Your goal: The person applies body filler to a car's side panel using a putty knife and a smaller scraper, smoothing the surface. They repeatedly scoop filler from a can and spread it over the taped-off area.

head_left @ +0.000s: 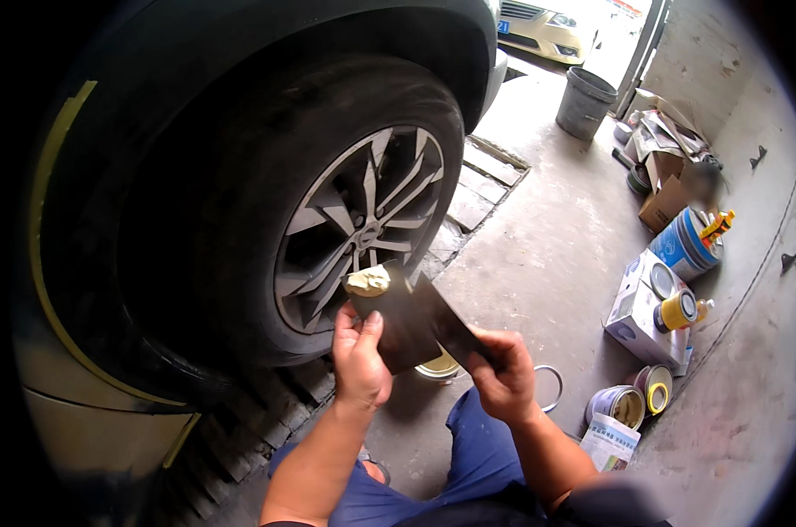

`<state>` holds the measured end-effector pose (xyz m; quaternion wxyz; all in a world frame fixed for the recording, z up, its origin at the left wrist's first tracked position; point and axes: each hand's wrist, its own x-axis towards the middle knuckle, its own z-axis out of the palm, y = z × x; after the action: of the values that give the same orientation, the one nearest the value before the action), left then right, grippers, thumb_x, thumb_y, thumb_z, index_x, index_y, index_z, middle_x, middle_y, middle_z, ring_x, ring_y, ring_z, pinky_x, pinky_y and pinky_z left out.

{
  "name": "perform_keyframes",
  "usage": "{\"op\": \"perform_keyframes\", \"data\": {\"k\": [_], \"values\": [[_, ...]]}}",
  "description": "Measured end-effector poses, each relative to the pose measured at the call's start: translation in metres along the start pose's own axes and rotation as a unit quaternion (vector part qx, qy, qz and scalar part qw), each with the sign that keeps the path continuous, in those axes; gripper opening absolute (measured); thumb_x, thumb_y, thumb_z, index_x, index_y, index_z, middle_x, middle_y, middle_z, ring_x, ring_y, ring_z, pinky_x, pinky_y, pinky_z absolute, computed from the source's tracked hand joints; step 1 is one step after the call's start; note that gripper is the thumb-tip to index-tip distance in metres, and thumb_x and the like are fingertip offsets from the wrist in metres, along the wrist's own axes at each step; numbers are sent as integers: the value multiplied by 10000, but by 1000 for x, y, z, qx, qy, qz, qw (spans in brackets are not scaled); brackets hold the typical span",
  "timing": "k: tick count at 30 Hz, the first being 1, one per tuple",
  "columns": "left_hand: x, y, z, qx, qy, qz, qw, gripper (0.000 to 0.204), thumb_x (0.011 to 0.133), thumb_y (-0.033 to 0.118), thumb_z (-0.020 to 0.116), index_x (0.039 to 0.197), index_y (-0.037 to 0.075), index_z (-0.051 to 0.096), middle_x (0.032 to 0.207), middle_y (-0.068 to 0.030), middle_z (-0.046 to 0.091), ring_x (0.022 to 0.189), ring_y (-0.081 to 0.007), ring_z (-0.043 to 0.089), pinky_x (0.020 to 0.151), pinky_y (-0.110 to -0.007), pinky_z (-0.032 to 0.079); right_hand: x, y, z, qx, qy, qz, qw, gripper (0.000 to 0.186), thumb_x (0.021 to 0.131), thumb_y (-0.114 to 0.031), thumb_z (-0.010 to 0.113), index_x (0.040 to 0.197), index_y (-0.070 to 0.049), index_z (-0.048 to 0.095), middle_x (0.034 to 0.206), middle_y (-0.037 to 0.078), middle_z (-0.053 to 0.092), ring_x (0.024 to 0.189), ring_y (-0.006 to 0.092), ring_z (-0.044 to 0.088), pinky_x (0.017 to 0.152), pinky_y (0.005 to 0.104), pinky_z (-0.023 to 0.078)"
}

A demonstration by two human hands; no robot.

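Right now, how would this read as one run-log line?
left grip: holds dark plate, cream paste on it | right grip: holds dark blade | ahead: car wheel | rest: grey bucket, yellow tape

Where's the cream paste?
Head view, just left of centre: cream paste on the upper end of the dark plate in the left hand, below the wheel hub.

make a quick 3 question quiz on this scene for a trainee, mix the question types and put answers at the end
1. Which hand holds the dark plate carrying the cream paste?
2. True or false: the long strip of tape at the picture's left is red.
3. Which stands closest to the cream car in the background? A) white box B) dark bucket C) blue pail

Key: 1. The left hand. 2. False; it is yellow. 3. B.
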<state>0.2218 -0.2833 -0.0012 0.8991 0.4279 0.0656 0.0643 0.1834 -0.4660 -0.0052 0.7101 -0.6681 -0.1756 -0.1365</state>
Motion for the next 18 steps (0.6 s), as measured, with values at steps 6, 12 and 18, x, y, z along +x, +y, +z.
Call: {"op": "perform_keyframes", "data": {"k": [6, 12, 18], "values": [[2, 6, 0, 10, -13, 20, 1000, 247, 942, 16, 502, 1187, 46, 501, 1163, -92, 598, 1070, -168, 556, 1000, -339, 412, -3, 9, 0, -20, -35, -57, 998, 315, 862, 167, 487, 1138, 17, 468, 1181, 203, 596, 1076, 219, 607, 902, 324, 499], [1, 3, 3, 44, -36, 64, 996, 280, 954, -1, 485, 1232, 25, 464, 1176, -103, 590, 1053, -149, 562, 981, -317, 425, -12, 30, -2, -127, -75, -16, 989, 433, 802, 186, 478, 1195, 9, 512, 1133, 149, 617, 1108, 235, 600, 902, 340, 518], [6, 14, -8, -17, -35, -36, 999, 271, 952, 0, 474, 1221, 36, 480, 1182, -108, 592, 1068, -183, 576, 988, -331, 438, -3, 44, -35, 293, 113, 216, 925, 467, 834, 23, 586, 1295, 17, 510, 1149, 151, 640, 1042, 228, 630, 931, 357, 501]]}}
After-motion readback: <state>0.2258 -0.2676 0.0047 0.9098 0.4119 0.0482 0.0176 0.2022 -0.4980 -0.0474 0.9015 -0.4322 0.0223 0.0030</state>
